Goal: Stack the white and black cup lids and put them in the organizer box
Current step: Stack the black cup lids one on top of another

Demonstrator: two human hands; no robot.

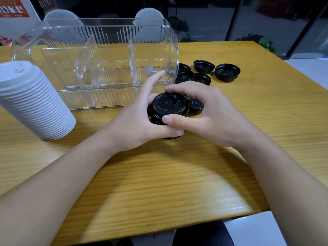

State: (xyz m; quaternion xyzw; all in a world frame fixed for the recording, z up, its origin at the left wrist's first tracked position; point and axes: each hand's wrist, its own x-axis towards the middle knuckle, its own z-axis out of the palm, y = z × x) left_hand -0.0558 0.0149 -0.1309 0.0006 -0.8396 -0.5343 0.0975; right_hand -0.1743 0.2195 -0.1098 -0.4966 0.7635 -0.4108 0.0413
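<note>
A: Where did we have the black lid stack [168,108]?

B: Centre table, left hand [140,121] and right hand [209,114] both gripping it; organizer box [106,59] at eleven o'clock.

A: Our risk?

B: Uneven squeezing could have skewed and spilled it.

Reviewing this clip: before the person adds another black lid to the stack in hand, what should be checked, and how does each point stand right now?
1. Small stack of black plastic cup lids held securely: ok, left hand grips it from below and right hand pinches its top lid.
2. Top lid seated flush: cannot tell, fingers cover the rim.
3. Loose black lids left to collect: ok, several lie on the yellow wooden table to the right.
4. Tall stack of white lids finished: ok, it stands at left.
5. Clear ribbed plastic organizer box ready: ok, no lids inside yet.
</note>
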